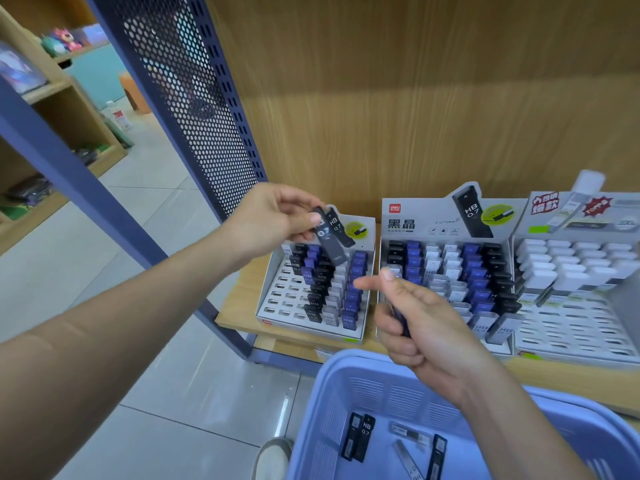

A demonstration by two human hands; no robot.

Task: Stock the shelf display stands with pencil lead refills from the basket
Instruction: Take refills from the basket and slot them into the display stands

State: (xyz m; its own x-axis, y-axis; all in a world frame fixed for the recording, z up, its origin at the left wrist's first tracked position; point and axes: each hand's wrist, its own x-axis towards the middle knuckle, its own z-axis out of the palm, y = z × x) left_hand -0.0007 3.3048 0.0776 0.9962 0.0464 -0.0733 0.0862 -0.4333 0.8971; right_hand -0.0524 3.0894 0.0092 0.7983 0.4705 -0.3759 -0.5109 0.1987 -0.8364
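My left hand (277,216) pinches a black lead refill case (327,239) marked 0.7 above the left display stand (287,271), whose left columns have bare slots. My right hand (415,320) grips a bundle of dark and blue refill cases (401,320) in front of the middle display stand (443,216), with the forefinger stretched toward the left stand. A blue plastic basket (332,386) sits below my right arm, with several black and grey refills (360,441) lying on its bottom.
A third stand (581,327) with white cases and many bare slots is at the right on the wooden shelf (239,306). A blue perforated metal upright (194,98) rises left of the stands. Tiled floor and a shoe tip (273,455) lie below left.
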